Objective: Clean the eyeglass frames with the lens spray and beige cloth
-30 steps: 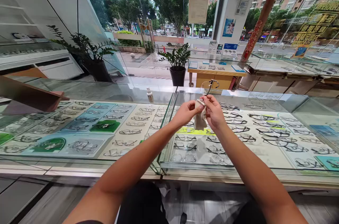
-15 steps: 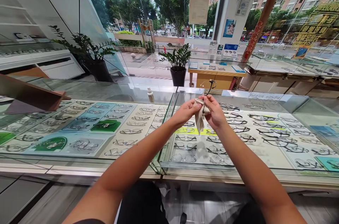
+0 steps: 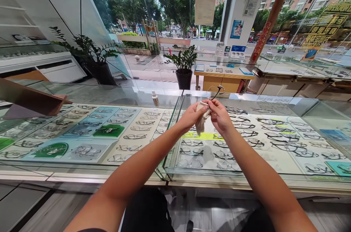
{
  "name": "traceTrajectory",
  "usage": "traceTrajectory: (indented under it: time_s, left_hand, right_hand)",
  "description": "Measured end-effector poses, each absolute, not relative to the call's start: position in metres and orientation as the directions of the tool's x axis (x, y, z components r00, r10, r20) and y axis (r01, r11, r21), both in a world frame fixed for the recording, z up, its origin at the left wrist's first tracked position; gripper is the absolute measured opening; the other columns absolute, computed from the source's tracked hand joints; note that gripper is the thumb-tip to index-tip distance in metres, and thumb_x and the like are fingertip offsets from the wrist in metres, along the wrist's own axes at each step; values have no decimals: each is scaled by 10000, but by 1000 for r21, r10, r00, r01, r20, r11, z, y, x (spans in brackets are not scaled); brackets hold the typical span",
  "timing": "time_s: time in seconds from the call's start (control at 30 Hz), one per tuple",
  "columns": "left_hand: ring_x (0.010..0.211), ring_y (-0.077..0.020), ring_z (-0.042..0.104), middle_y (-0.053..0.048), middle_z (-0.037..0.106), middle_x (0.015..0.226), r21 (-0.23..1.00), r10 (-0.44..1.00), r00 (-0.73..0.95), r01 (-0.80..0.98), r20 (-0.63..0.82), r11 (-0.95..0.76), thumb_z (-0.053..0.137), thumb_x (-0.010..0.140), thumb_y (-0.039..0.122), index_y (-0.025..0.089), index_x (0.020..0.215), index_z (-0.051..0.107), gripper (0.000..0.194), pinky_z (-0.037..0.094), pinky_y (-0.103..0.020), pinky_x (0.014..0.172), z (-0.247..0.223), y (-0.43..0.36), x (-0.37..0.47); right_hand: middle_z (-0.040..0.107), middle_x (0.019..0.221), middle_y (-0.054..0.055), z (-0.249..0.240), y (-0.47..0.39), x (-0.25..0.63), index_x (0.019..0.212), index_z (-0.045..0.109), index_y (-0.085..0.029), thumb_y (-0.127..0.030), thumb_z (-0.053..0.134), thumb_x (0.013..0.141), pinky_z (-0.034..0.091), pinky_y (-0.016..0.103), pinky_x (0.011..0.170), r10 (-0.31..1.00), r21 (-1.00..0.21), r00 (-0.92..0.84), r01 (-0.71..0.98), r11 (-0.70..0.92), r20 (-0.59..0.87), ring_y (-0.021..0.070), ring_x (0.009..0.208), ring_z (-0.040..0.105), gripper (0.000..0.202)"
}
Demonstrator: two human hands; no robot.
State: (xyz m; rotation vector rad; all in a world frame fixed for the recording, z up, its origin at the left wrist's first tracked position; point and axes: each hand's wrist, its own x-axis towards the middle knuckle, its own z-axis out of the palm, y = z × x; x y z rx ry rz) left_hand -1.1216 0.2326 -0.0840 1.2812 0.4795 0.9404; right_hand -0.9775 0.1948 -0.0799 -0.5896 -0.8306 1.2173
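Above the glass display counter, my two hands meet around a pair of eyeglasses [image 3: 218,88]. The frame has a dark temple, and its clear lens stands up beyond my fingertips. My left hand [image 3: 193,114] is closed on a beige cleaning cloth [image 3: 201,125], whose loose end hangs down. With its fingers pinched, my right hand [image 3: 220,115] grips the eyeglasses close beside the cloth. The part of the eyeglasses between the hands is hidden by fingers and cloth.
A small white spray bottle [image 3: 155,98] stands on the left counter top. Beneath the glass lie rows of eyeglasses [image 3: 192,151]. A brown panel [image 3: 33,96] juts in at the left. Potted plants [image 3: 183,74] stand beyond the counter, before the window.
The cloth has shifted slightly left and bunched up, with less of it under my right fingers. The eyeglasses have turned a little, showing more of the lens above my hands.
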Motion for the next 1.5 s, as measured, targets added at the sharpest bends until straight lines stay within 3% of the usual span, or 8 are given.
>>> traceTrajectory:
  time_s: [0.43, 0.83, 1.5]
  left_hand:
    - [788, -132, 627, -41, 742, 920, 943, 845, 452, -289, 285, -163, 885, 811, 668, 135, 1232, 762, 691, 482, -264, 755, -84, 234, -1122]
    - [774, -136, 630, -38, 732, 918, 943, 832, 470, -283, 293, -173, 909, 781, 664, 137, 1226, 748, 708, 492, -270, 754, -80, 233, -1123]
    - [795, -142, 646, -49, 754, 945, 957, 813, 528, -268, 243, -112, 918, 784, 651, 133, 1268, 748, 729, 474, -267, 757, -80, 233, -1125]
  right_hand:
    - [842, 1013, -2, -80, 195, -977, 865, 818, -257, -482, 1031, 667, 590, 233, 793, 970, -802, 75, -551, 233, 230, 127, 848, 698, 368]
    - [848, 1044, 25, -80, 194, -976, 905, 814, -260, -489, 989, 719, 589, 281, 834, 968, -821, 80, -516, 245, 239, 160, 898, 702, 343]
    - [846, 1045, 18, -78, 193, -974, 882, 806, -254, -477, 1004, 693, 573, 267, 810, 970, -823, 91, -516, 239, 225, 151, 879, 702, 353]
